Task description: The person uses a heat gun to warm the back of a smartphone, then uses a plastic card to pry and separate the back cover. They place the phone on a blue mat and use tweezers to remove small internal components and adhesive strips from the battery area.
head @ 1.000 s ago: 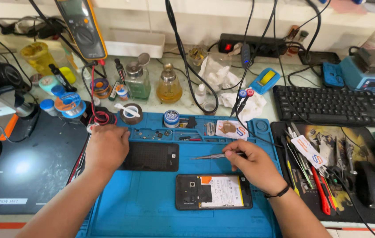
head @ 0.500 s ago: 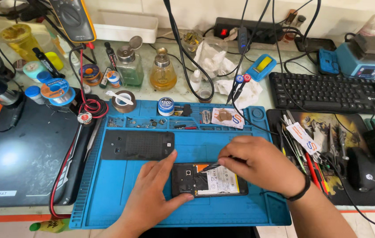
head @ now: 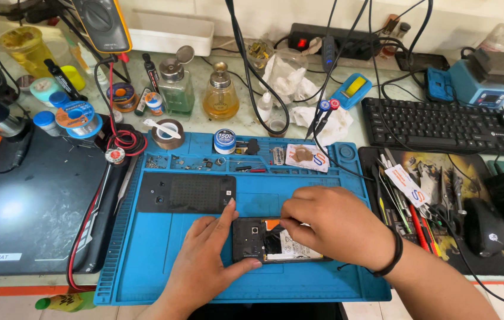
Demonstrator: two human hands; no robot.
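blue mat (head: pixel 163 261) on cluttered bench; 2 hands on opened phone (head: pixel 258 240).

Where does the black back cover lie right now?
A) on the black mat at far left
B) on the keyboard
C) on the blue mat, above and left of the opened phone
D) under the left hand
C: the black back cover rests on the blue mat, up-left of the opened phone that the left hand steadies.
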